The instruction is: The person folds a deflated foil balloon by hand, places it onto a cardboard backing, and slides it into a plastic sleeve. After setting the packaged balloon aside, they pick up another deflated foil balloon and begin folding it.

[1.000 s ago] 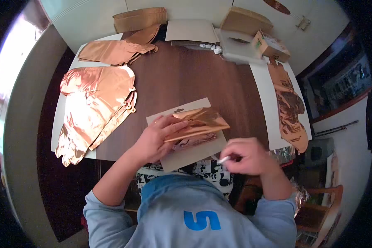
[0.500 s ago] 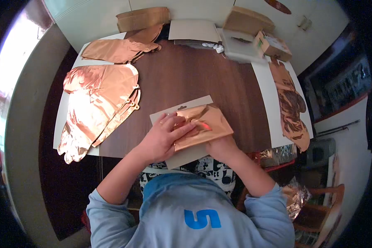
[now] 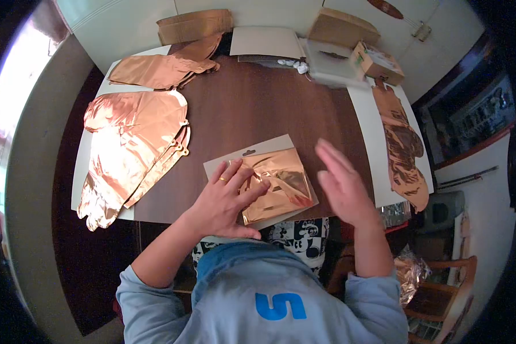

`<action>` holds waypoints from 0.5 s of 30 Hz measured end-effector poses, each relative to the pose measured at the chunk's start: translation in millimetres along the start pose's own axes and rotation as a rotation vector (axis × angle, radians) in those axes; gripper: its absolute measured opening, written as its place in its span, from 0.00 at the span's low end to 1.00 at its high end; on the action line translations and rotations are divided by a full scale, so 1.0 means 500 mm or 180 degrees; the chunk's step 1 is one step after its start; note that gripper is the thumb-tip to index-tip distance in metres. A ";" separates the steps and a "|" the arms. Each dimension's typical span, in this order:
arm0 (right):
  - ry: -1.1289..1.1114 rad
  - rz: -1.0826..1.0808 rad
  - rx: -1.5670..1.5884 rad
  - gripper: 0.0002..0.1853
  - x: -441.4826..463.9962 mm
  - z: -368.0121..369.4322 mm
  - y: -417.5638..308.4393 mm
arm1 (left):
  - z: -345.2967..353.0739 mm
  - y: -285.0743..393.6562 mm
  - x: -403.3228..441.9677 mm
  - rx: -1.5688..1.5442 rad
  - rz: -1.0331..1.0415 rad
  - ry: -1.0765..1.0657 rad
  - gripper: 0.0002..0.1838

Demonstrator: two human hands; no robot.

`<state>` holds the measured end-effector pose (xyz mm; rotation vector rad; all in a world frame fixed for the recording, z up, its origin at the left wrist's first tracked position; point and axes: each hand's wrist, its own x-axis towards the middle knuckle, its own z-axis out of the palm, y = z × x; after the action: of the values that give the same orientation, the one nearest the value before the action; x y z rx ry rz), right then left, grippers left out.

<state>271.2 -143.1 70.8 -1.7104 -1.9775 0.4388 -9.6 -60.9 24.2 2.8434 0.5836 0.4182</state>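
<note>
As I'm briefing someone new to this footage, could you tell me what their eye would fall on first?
Probably the large copper-coloured foil sheets, gleaming brightly on the table's left side. Next, front and centre, the shiny folded foil on a pale card, with the left hand resting on it and the right hand raised just beside it.

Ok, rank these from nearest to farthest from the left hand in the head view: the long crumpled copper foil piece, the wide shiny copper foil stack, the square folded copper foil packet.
From the left hand:
1. Folded packet, under its fingers.
2. Wide stack, on the table's left side.
3. Long crumpled piece, along the right edge.
</note>
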 end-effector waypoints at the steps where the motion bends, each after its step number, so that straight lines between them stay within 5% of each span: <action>1: -0.0045 -0.0187 0.0201 0.30 0.024 0.011 -0.022 | 0.000 0.002 0.001 -0.0024 -0.0054 0.0040 0.51; 7: -0.0529 -0.0738 -0.1169 0.39 0.099 0.167 -0.014 | 0.043 0.011 -0.020 0.0093 -0.0569 0.0407 0.46; 15: -0.0697 -0.0598 -0.0943 0.41 0.096 0.160 -0.016 | 0.016 0.025 -0.044 -0.0002 -0.1080 0.0141 0.51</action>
<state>215.7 -91.6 15.5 -1.6832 -2.4396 0.2872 -22.0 -82.4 15.0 2.6657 1.0508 0.4184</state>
